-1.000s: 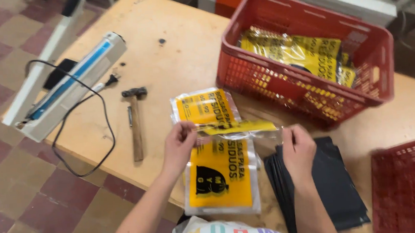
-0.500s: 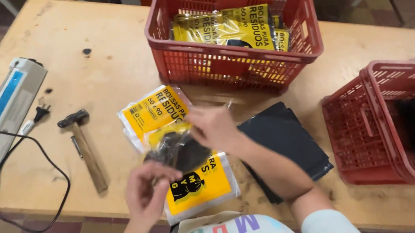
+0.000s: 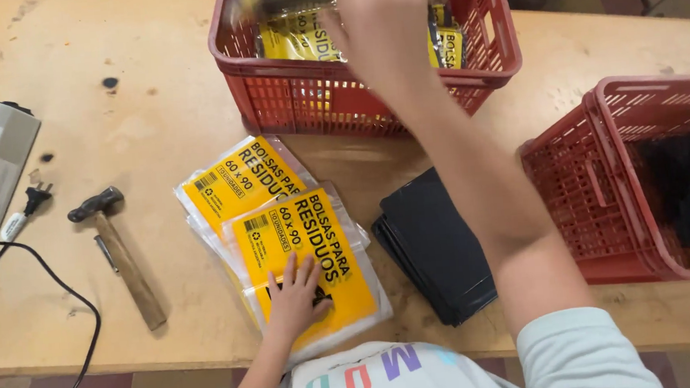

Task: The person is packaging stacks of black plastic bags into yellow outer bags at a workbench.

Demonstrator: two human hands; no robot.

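Surface: wooden table (image 3: pixel 148 94), I see a hammer (image 3: pixel 117 254) left of the packets.
Left hand (image 3: pixel 294 295): flat, fingers spread on top yellow packet (image 3: pixel 304 250).
Right hand (image 3: pixel 376 19): over red basket (image 3: pixel 370 93), grip unclear, blurred.

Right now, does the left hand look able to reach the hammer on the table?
Probably yes. The left hand lies flat on the yellow packets, and the hammer lies on the table to its left. Only bare wood shows between them, so nothing seems to block the way.
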